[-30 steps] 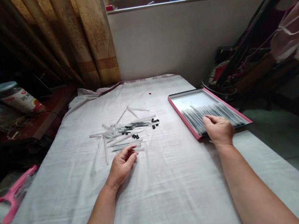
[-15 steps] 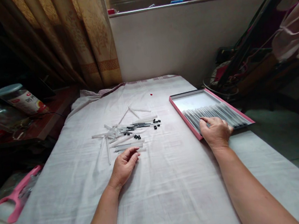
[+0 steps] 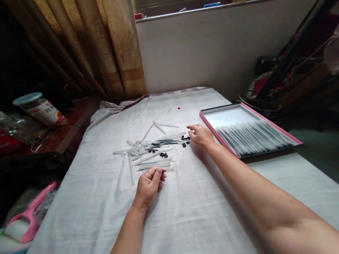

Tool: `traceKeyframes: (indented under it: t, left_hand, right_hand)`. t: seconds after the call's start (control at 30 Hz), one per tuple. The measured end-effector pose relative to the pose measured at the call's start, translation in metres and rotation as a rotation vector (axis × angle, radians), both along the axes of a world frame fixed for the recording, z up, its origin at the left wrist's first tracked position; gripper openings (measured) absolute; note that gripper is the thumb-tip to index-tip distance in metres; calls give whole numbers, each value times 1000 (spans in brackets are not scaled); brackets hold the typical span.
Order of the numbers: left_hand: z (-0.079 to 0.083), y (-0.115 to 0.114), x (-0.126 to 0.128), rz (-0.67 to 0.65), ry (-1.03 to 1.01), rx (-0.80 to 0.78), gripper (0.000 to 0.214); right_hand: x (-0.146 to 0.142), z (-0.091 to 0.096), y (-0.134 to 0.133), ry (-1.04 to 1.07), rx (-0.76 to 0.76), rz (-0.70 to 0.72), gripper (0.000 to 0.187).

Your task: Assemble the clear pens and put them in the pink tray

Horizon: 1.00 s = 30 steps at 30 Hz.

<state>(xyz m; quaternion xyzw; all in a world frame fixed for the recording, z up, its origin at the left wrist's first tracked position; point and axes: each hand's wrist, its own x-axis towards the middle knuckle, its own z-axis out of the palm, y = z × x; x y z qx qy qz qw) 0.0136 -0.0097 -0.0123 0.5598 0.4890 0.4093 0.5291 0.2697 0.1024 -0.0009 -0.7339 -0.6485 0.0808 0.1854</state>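
Clear pen tubes, dark refills and small black caps [image 3: 152, 150] lie scattered on a white cloth [image 3: 180, 209]. My left hand [image 3: 148, 185] rests on the cloth just below the nearest tubes, fingers loosely curled, nothing visibly in them. My right hand [image 3: 201, 135] reaches across to the right end of the scatter, fingers spread near the black caps, holding nothing. A pink-rimmed tray [image 3: 212, 129] to the right holds a row of assembled pens [image 3: 253, 136].
Jars [image 3: 40, 108] stand on a dark side table at the left. A pink-handled tool [image 3: 28, 216] lies low at the left. Curtains and a wall close the far end. A tiny red speck [image 3: 178, 108] sits on the cloth; cluttered stands rise at the right.
My right hand has left the tray of pens and moved left to the loose parts. The view has shifted slightly. My left hand has stayed put.
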Motion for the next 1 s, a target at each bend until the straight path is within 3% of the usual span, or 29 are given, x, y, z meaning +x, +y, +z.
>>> traceKeyframes:
  t: [0.17, 0.27, 0.4, 0.47, 0.57, 0.67, 0.8, 0.9, 1.0]
  left_hand:
    - [0, 2, 0, 6, -17, -2, 57]
    - [-2, 3, 0, -2, -6, 0, 57]
    - [-7, 2, 1, -31, 57, 32, 50]
    - [-7, 1, 1, 7, 157, 156, 42]
    - [-6, 0, 1, 183, 394, 546, 28]
    - [-5, 0, 1, 291, 621, 831, 39]
    - [-6, -1, 2, 103, 802, 855, 28]
    - [-9, -2, 2, 17, 846, 777, 25]
    - [-10, -2, 2, 58, 832, 740, 25]
  right_hand:
    - [3, -4, 27, -16, -86, 44, 23]
    - [6, -4, 28, -7, -86, 58, 16]
    - [7, -1, 16, 32, -16, 19, 21]
    - [4, 0, 3, 153, 70, 18, 22]
    - [-6, -1, -27, 543, 204, 161, 19]
    - [-22, -1, -63, 757, 123, 371, 18]
    - [-35, 2, -87, 900, -59, 500, 16]
    - [-27, -1, -76, 911, -35, 433, 21]
    - [-10, -6, -53, 631, 169, 203, 22]
